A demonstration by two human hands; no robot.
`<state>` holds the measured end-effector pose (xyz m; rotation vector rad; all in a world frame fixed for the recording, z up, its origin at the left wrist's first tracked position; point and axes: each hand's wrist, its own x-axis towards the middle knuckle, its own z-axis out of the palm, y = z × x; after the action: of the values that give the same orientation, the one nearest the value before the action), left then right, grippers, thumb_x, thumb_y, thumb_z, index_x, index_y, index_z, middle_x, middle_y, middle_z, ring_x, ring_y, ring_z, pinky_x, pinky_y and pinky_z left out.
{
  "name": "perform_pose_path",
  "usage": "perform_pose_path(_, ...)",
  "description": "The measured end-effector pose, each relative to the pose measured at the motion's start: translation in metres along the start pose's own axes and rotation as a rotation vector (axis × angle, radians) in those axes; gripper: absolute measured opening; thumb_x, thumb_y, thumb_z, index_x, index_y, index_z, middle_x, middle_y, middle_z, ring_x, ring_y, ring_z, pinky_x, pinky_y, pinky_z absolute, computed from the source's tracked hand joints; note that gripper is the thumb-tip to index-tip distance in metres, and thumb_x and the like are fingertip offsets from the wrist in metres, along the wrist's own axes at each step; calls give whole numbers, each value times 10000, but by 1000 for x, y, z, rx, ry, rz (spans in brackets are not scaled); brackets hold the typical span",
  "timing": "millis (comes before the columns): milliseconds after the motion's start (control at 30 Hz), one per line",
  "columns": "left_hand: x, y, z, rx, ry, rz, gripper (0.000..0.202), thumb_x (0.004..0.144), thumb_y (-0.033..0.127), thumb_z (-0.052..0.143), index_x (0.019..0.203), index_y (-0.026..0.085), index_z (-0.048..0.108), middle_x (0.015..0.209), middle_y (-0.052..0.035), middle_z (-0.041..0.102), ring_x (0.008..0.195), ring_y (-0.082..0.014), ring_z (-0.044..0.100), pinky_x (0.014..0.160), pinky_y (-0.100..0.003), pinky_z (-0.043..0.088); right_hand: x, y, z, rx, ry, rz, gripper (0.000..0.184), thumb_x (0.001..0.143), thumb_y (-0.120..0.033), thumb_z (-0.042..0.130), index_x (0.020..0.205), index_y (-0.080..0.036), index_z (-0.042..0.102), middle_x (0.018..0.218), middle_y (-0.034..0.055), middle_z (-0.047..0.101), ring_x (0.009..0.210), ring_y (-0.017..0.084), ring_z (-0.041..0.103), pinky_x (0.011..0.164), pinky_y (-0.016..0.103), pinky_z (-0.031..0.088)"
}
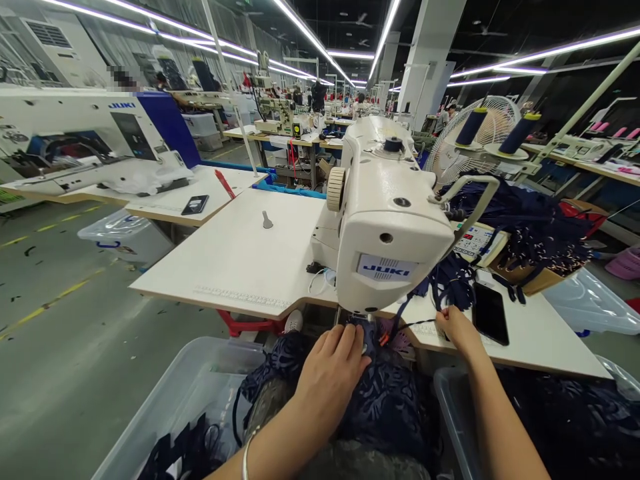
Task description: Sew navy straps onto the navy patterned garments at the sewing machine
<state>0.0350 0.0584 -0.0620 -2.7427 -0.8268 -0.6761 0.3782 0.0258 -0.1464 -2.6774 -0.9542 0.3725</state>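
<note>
A white Juki sewing machine [387, 200] stands on a white table [240, 260]. Dark navy patterned fabric [385, 400] lies under its needle end and runs down over my lap. My left hand [333, 370] lies flat on this fabric just in front of the needle, fingers stretched out. My right hand [457, 330] sits at the table's front edge to the right of the needle, fingers curled on a thin dark strap [417, 325] that leads toward the needle. A silver bangle circles my left wrist.
A black phone [490, 312] lies right of my right hand. A pile of navy straps [530, 233] fills a box behind it. Clear plastic bins [175, 413] flank my lap. Two thread cones [520, 133] and a fan stand at the back right. Other sewing stations fill the hall.
</note>
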Motion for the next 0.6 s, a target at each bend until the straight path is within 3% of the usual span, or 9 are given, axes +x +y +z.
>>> perform_pose_path(67, 0, 1, 0, 2, 9, -7, 353, 979, 329, 480, 1224, 88, 565, 1130, -111, 626, 1025, -251, 579, 880, -360, 469, 1, 2, -2, 67, 3, -29, 187, 886, -332, 607, 881, -146, 620, 879, 26, 637, 780, 154, 605, 756, 342, 485)
perform_pose_path(200, 0, 0, 0, -13, 2, -10, 362, 977, 335, 485, 1228, 85, 560, 1130, -114, 623, 1029, -250, 580, 885, -363, 472, -6, 2, -10, 261, 154, -40, 69, 830, -253, 591, 842, -188, 610, 873, 65, 613, 779, 187, 567, 703, 319, 419)
perform_pose_path(333, 0, -2, -1, -22, -3, 7, 427, 995, 416, 411, 1236, 92, 549, 1125, -122, 623, 1036, -246, 584, 886, -372, 474, -24, 3, -24, 578, 235, -6, 261, 831, -462, 524, 884, -210, 570, 732, 44, 580, 570, 156, 465, 534, 288, 361)
perform_pose_path(467, 2, 0, -1, -25, 3, 13, 461, 977, 470, 412, 1202, 96, 559, 1107, -128, 622, 1024, -246, 587, 863, -375, 489, -55, -15, -31, 947, 73, -121, 503, 699, -687, 565, 901, -227, 553, 789, 24, 596, 472, 95, 358, 403, 237, 296)
perform_pose_path(533, 3, 1, -2, -56, -22, 31, 342, 983, 374, 456, 1155, 103, 575, 1074, -107, 622, 998, -226, 589, 858, -357, 500, -76, -35, -30, 1091, -61, -161, 514, 634, -681, 665, 873, -235, 573, 799, 12, 602, 448, 70, 311, 367, 214, 274)
perform_pose_path(600, 4, 0, -5, -117, -53, 70, 234, 991, 255, 451, 1121, 112, 584, 1048, -81, 622, 980, -202, 588, 885, -335, 503, -97, -59, -27, 1307, -239, -131, 447, 610, -577, 773, 836, -234, 597, 770, -6, 594, 446, 55, 321, 359, 190, 309)
